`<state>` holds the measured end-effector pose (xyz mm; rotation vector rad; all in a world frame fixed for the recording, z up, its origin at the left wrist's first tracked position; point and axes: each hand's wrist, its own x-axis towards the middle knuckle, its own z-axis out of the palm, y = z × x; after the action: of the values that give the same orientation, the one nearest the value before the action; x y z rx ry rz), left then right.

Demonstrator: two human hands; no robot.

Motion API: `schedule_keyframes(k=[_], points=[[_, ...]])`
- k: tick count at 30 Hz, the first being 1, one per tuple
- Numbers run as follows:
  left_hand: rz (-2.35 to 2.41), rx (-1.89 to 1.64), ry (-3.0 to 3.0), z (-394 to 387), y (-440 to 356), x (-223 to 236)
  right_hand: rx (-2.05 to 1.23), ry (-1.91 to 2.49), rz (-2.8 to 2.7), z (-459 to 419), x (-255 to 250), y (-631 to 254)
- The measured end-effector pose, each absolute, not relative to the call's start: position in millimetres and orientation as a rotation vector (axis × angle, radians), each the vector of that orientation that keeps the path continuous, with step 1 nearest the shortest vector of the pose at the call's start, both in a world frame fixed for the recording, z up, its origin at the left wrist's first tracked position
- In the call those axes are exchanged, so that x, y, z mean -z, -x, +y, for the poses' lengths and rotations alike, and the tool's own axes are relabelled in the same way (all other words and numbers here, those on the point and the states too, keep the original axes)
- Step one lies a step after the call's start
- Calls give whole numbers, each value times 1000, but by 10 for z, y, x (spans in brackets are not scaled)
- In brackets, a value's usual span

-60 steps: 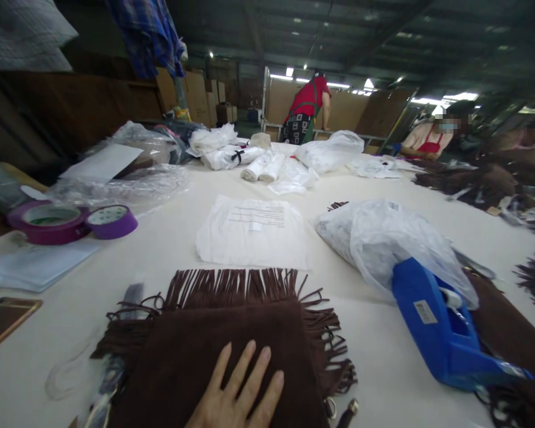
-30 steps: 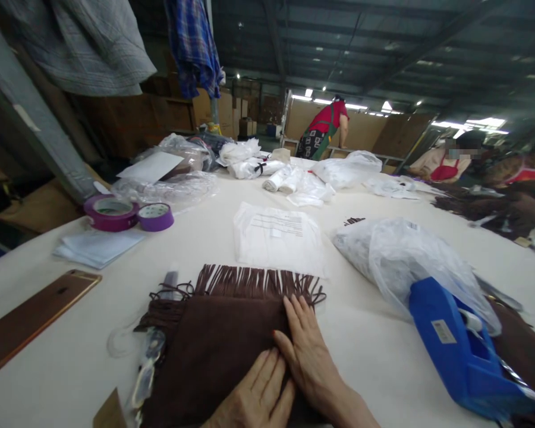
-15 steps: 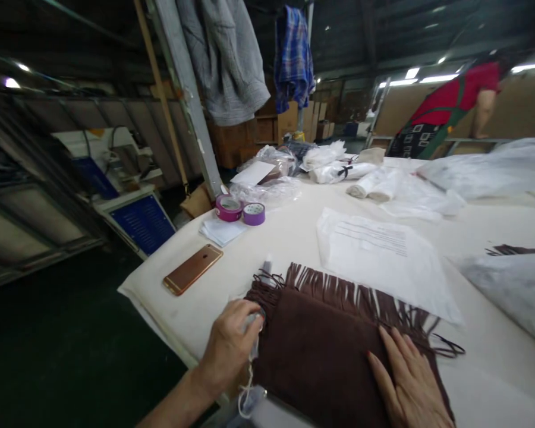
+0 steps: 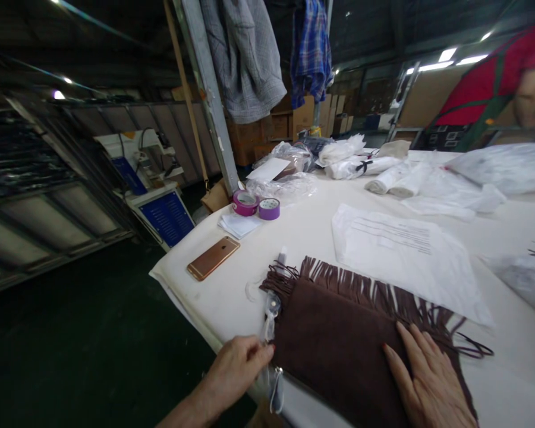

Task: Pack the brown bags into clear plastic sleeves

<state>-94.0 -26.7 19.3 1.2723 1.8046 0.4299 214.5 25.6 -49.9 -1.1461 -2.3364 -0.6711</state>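
Note:
A brown fringed cloth piece (image 4: 339, 339), suede-like, lies flat on the white-covered table (image 4: 294, 238) with its fringe pointing away from me. At its left edge is my left hand (image 4: 238, 365), thumb and forefinger pinched together; what lies between them is too small to make out. Just above those fingertips, a clear plastic-wrapped piece with a round metal part (image 4: 273, 304) lies along the cloth's edge. A second plastic-wrapped bit (image 4: 276, 389) hangs below the hand at the table edge. My right hand (image 4: 432, 374) rests on the cloth's right side, fingers stretched out.
A phone (image 4: 214, 257), two purple tape rolls (image 4: 268, 208) and papers (image 4: 239, 225) lie at the left. Beyond the fringe is a printed plastic bag (image 4: 396, 244). Plastic-wrapped goods (image 4: 352, 163) sit at the back. A person in red (image 4: 494, 83) bends at the far right.
My left hand has moved down along the cloth's left edge, uncovering the plastic-wrapped piece with the round part. My right hand stays flat on the cloth. The view has shifted left.

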Motion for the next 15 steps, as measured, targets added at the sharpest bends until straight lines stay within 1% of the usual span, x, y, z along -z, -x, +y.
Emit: schedule_keyframes(k=[3,6,9,12,15], points=[[1683,-515,-1027,-314,914,-199,712,1114,-2330,258,483,-2140],[1524,-788,-748,-380,848,-206,789,1080,-2327,262,455,-2132],[1253,-1052,-297,-406,745,-196,845,1060,-2319,271,431,-2127],[1043,-1148,-15,-343,606,-119,888,1021,-2330,299,425,-2130],[906,-1166,88,-186,464,22,908,984,-2375,346,505,-2198]])
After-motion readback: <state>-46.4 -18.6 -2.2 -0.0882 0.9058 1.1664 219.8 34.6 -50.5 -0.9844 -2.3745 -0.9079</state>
